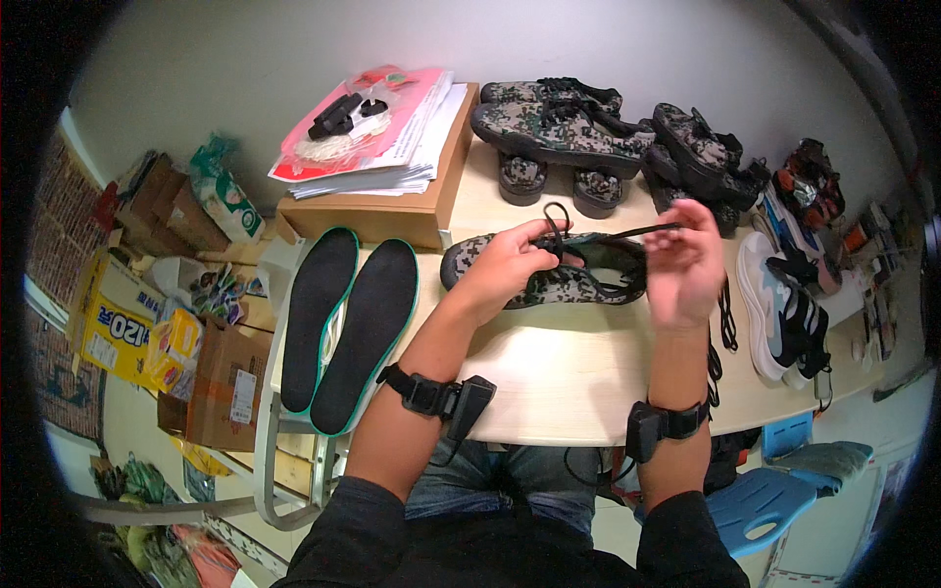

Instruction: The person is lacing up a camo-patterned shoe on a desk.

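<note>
A digital-camouflage lace-up shoe (588, 290) lies on its sole in front of me, toe to the left. My left hand (507, 268) grips its upper at the lacing, fingers partly hidden by the black lace. One loop of lace stands up beside the index finger. Off the heel end is my right hand (685, 268), slightly blurred, its fingertips on a black shoelace (636, 231) that runs taut from the eyelets. To the left, two black insoles (367, 338) with green edges lie side by side, partly overlapping.
Behind the shoe stand more camouflage shoes (559, 136). A cardboard box (367, 209) carries papers and small black parts. Sneakers (764, 309) and loose black laces (726, 316) lie to the right. A blue plastic chair (764, 507) stands beyond the table's front edge; cartons (220, 382) are at left.
</note>
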Demonstrator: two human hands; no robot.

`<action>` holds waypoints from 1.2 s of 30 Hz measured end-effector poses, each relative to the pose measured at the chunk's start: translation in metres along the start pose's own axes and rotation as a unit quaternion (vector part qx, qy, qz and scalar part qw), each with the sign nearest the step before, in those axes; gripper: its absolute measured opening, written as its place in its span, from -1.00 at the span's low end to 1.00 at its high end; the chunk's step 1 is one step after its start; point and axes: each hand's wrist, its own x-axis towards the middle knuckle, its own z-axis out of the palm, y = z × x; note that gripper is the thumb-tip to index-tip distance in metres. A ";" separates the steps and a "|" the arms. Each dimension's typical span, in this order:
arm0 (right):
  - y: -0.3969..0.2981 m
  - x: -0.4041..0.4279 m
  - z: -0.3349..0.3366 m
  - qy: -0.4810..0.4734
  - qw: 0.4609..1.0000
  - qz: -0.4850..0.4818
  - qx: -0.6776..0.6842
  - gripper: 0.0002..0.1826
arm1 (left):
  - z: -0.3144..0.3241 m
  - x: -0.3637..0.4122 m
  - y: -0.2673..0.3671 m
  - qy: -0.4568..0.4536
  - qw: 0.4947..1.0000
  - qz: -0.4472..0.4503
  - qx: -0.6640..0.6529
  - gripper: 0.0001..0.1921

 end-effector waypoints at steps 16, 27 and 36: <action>-0.045 0.017 -0.037 0.021 1.000 0.001 0.007 -0.87 | -0.001 0.001 -0.002 0.031 0.999 -0.004 0.013 -0.50; 0.006 -0.007 0.000 -0.246 0.692 -0.016 -0.679 -0.76 | -0.001 -0.002 -0.002 0.044 0.999 -0.028 -0.013 -0.65; -0.002 -0.004 -0.005 -0.308 0.693 0.087 -0.646 -0.73 | -0.009 0.006 -0.016 0.004 0.997 -0.012 -0.077 -0.64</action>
